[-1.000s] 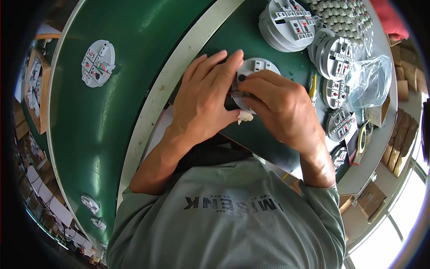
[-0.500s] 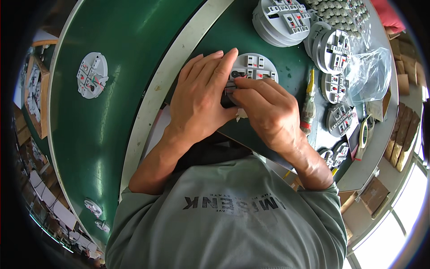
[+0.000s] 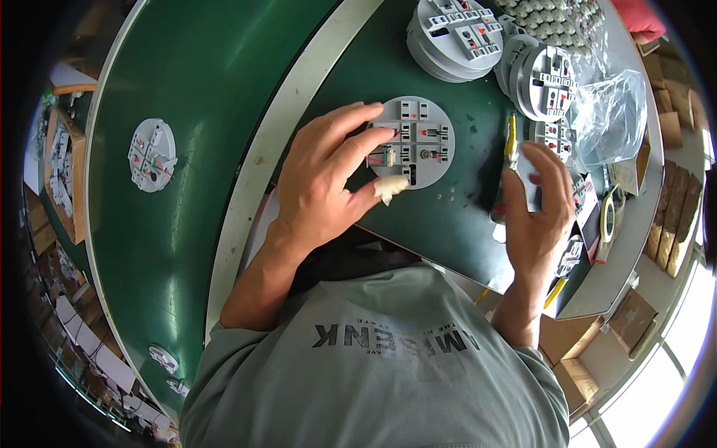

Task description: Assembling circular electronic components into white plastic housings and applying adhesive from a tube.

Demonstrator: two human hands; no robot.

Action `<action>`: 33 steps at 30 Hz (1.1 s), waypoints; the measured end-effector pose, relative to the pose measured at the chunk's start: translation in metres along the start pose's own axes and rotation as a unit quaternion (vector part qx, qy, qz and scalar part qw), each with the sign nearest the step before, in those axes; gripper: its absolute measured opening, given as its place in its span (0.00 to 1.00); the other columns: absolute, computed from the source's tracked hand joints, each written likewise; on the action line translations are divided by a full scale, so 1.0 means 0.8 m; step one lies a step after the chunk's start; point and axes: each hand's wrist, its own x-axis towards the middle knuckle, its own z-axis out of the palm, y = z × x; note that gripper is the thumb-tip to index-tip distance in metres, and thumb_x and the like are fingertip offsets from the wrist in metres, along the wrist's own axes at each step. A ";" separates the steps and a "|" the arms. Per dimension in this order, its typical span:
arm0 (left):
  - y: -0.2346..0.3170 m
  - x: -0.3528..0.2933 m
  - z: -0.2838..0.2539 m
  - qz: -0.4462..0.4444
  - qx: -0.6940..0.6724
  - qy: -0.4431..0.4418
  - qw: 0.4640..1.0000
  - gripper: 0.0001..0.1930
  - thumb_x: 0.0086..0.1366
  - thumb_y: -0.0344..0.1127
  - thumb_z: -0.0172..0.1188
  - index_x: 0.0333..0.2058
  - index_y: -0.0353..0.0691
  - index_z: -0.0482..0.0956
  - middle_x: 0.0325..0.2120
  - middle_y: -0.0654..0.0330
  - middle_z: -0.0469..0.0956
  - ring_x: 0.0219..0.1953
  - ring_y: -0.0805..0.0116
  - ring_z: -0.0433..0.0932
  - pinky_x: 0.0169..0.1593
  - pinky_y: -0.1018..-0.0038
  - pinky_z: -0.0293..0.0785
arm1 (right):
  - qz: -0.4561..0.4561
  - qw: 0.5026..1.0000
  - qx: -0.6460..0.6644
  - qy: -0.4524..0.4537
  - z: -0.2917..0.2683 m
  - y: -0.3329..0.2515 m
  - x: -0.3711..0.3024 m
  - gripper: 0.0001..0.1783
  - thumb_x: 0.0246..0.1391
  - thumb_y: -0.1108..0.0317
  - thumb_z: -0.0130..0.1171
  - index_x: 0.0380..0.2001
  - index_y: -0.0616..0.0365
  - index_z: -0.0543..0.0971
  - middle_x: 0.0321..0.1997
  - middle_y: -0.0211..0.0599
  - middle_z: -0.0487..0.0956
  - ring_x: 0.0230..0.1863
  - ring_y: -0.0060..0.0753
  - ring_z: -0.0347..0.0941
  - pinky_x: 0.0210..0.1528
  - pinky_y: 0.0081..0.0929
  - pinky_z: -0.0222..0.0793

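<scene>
A round grey plastic plate (image 3: pixel 441 163) with raised square holders and small red, green and black parts lies on the dark green work surface. My left hand (image 3: pixel 321 172) holds it at its left side, with the fingers along its upper left and the thumb at the lower edge. Pale tape wraps that thumb's tip. Between finger and thumb, a small component with thin wires (image 3: pixel 388 157) shows on the plate. To the right, my right hand (image 3: pixel 541 201) is open, fingers apart, around a tool with a yellow end (image 3: pixel 511 134); whether it touches the tool I cannot tell.
Stacked similar plates (image 3: pixel 459 45) stand at the far right, beside another stack (image 3: pixel 549 82). Behind them is a tray of small round parts (image 3: pixel 553 22). A clear plastic bag (image 3: pixel 616 116) and a tape roll (image 3: pixel 609 220) lie right. On the left green belt lies another plate (image 3: pixel 151 154).
My right hand has left the plate and moved right to the yellow-ended tool, its fingers opening. My left fingers have spread and shifted, uncovering more of the plate.
</scene>
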 end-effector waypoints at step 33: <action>0.001 0.026 -0.008 -0.055 0.007 -0.051 0.997 0.53 0.45 0.31 0.85 0.72 0.36 0.69 0.63 0.50 0.78 0.67 0.46 0.77 0.68 0.57 0.77 | -0.198 0.936 0.276 -0.087 0.097 -0.080 0.025 0.27 0.63 0.87 0.64 0.61 0.62 0.68 0.63 0.61 0.79 0.59 0.47 0.83 0.62 0.40 0.81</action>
